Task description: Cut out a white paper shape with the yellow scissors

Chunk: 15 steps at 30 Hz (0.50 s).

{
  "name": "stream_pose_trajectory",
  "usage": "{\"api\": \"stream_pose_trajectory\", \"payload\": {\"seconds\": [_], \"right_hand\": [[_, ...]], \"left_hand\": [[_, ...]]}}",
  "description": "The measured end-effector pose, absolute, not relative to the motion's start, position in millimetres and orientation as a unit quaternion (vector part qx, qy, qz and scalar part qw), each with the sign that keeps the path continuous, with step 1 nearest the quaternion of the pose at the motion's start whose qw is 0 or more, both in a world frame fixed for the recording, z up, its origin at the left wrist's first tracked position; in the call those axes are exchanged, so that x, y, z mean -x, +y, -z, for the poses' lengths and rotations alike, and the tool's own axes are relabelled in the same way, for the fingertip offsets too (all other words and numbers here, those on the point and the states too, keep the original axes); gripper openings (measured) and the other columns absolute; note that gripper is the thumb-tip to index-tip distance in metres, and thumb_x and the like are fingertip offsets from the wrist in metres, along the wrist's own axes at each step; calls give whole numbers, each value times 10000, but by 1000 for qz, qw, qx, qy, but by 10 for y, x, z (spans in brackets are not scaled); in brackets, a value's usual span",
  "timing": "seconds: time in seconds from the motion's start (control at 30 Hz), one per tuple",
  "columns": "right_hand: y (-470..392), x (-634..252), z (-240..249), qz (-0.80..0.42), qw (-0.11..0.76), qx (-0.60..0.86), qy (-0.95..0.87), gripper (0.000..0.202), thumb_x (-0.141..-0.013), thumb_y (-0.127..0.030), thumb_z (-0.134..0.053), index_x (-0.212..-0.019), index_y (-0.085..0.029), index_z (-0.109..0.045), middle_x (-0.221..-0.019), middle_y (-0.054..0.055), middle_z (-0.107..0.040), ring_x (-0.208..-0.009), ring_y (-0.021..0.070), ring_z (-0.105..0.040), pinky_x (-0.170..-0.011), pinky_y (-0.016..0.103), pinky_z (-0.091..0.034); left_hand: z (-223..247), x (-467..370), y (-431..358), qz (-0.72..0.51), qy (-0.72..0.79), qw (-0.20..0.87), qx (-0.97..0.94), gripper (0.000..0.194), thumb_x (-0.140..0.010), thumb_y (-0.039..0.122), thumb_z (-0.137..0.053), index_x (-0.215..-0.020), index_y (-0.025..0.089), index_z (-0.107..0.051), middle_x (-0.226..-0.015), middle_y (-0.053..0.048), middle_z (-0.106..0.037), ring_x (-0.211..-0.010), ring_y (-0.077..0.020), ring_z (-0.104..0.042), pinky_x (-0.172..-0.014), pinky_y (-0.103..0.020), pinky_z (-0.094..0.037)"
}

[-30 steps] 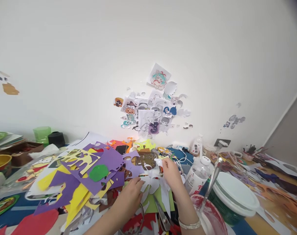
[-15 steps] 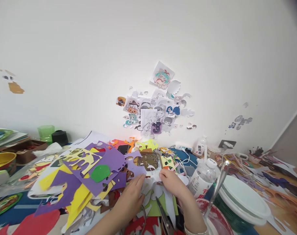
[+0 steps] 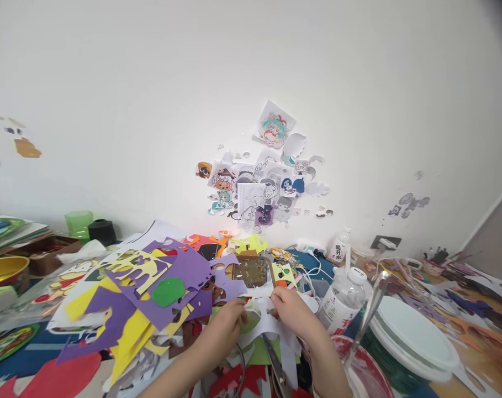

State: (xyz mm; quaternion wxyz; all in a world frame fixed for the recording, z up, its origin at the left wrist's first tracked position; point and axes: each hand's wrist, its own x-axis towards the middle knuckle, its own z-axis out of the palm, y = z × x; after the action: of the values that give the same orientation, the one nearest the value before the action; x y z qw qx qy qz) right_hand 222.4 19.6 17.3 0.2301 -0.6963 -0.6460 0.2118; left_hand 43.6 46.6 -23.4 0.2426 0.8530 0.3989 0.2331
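A person's right hand (image 3: 290,304) pinches a white paper cut-out (image 3: 269,321) between thumb and fingers; the left hand (image 3: 231,321) curls at its left edge, its fingertip grip unclear. The sheet spans both hands, between a tray (image 3: 271,270) on the far side and scissors (image 3: 278,369) nearer. Uneven pulling could tear its narrow strips; dropping low, it could snag on the blades.

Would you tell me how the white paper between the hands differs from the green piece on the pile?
The white paper is irregular with curved gaps; the green piece is rounded. The hands hold the white paper; the green piece lies on purple paper. Both look thin.
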Motion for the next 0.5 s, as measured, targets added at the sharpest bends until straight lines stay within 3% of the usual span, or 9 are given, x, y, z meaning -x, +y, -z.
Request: {"api": "stream_pose_trajectory", "payload": {"seconds": [0.1, 0.23, 0.5], "right_hand": [[189, -2229, -182, -216, 225, 694, -649, 235, -824, -159, -325, -606, -174, -411, -633, 9, -534, -610, 122, -488, -529, 213, -254], [178, -2229, -175, -209, 224, 690, -656, 227, -821, -154, -329, -608, -174, -404, -641, 10, -528, -618, 124, -470, -546, 223, -246], [104, -2246, -176, -220, 253, 687, -644, 237, -838, -142, -268, -642, -182, -396, -647, 12, -521, -625, 129, -482, -551, 218, -271]], "left_hand": [[170, -535, 626, -234, 451, 229, -830, 299, -757, 47, -262, -788, 175, -530, -821, -43, -613, -785, -156, -564, -713, -256, -423], [119, -727, 824, -199, 442, 223, -846, 232, -706, 55, -381, -831, 160, -545, -768, -46, -628, -720, -170, -577, -643, -250, -411], [-21, -862, 940, -160, 385, 202, -886, 100, -596, 94, -523, -556, 182, -497, -639, -20, -602, -684, -179, -555, -641, -249, -395]]}}
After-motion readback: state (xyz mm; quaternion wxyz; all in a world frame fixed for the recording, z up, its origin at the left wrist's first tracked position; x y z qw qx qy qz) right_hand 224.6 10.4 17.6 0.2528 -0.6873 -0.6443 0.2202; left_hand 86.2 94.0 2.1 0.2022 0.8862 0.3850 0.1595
